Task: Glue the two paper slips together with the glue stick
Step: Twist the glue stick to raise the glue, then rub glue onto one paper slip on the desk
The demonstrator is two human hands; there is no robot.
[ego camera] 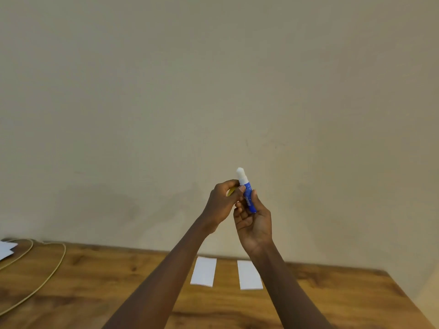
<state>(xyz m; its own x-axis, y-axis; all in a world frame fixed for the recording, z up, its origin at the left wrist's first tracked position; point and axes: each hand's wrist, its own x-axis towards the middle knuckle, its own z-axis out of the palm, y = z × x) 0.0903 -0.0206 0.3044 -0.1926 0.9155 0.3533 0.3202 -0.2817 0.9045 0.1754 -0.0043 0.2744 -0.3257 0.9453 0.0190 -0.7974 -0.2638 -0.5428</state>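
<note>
I hold a blue glue stick (248, 195) upright in front of the wall, its white glue tip bare and pointing up. My right hand (254, 222) grips the lower part of the tube. My left hand (222, 204) is closed around a small yellow piece (231, 192), seemingly the cap, with its thumb touching the tube. Two white paper slips lie side by side on the wooden table below my arms: the left slip (204, 271) and the right slip (249, 275), a gap between them.
The wooden table (95, 281) meets a plain beige wall at its far edge. A thin pale cable (45, 279) loops over the left side. White paper (6, 250) lies at the far left corner. The table's right edge slants toward me.
</note>
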